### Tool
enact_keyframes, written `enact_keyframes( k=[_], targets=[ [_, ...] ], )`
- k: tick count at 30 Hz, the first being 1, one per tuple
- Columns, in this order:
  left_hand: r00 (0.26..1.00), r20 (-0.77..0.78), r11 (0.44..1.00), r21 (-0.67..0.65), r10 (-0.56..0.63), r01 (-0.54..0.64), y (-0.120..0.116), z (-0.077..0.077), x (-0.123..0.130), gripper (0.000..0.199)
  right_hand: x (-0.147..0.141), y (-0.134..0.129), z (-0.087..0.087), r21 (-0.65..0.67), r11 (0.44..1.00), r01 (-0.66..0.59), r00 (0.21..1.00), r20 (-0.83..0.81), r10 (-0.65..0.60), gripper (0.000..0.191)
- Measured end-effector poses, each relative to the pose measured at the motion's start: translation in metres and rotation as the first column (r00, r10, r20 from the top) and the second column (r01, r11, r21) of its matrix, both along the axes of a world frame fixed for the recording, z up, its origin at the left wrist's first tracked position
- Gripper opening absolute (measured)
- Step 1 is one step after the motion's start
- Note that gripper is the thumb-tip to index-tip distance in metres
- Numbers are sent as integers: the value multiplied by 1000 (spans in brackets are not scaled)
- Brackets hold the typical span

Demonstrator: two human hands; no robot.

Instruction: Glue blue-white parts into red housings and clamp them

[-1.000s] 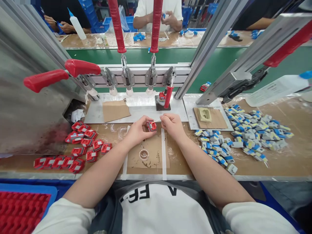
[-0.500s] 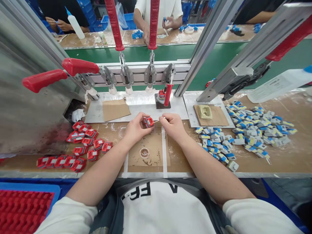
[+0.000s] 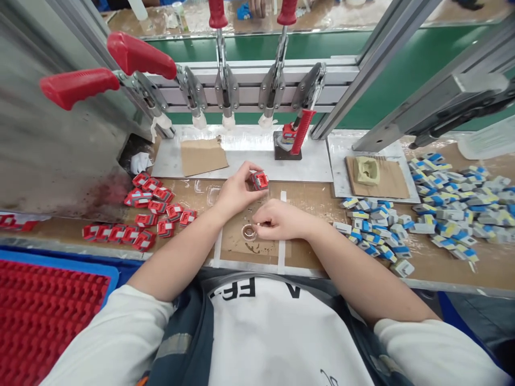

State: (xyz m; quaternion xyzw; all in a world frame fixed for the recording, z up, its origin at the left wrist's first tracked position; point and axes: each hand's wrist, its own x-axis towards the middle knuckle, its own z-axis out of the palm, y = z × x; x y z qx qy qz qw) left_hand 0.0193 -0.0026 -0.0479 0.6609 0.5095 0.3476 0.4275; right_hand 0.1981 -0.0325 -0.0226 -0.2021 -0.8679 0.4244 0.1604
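My left hand [image 3: 238, 192] grips a small red and grey plastic part [image 3: 260, 181] between thumb and fingers, tilted above the brown work surface. My right hand [image 3: 281, 220] is closed in a pinch on a thin stick [image 3: 258, 224], most of it hidden by the fingers. Those fingertips are right beside a small round dish [image 3: 248, 232] of clear, wet-looking liquid on the cardboard. Left of my left forearm lies a loose group of similar red and grey parts [image 3: 157, 208], with a row of them nearer the edge.
Toggle clamps with red handles [image 3: 140, 53] stand behind a metal plate [image 3: 245, 161]; one presses a red part on a dark block [image 3: 287, 154]. Grey, blue and yellow parts [image 3: 378, 228] are piled right. A yellowish block [image 3: 367, 170] sits on cardboard. A blue-rimmed tray [image 3: 115, 273] is lower left.
My right hand has moved the stick away from the red part, down to the dish. My left hand still holds the part. The camera view has tilted downward.
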Motion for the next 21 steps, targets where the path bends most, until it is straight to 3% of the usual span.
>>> enact_keyframes(
  k=[6,9,11,13,15,16,18,21],
  targets=[
    [1000,-18,1000,-4,10,-10,-1,-1,0,52,1,1,-3,-54,999,4,999,-35,-6,35],
    [1000,-21,1000,-21,10,-11,-1,1,0,52,5,4,-3,-148,979,141,972,-169,-165,41],
    [1000,-11,999,-36,-1,0,-1,2,0,51,7,9,-3,-282,900,333,870,-275,-409,44],
    [1000,21,998,-51,-21,22,-1,1,-1,50,7,15,-5,-463,734,497,655,-354,-667,47],
    [997,62,997,-59,-42,46,0,0,-1,49,6,23,-9,-608,577,545,450,-368,-814,50],
    [995,81,996,-62,-51,56,1,-1,-1,49,4,26,-12,-648,534,544,398,-360,-843,52],
    [993,101,996,-66,-60,66,1,-1,0,49,3,32,-17,-671,501,547,382,-332,-862,53],
    [994,91,996,-65,-54,60,1,0,0,49,2,35,-22,-642,503,578,414,-301,-859,51]
  ],
)
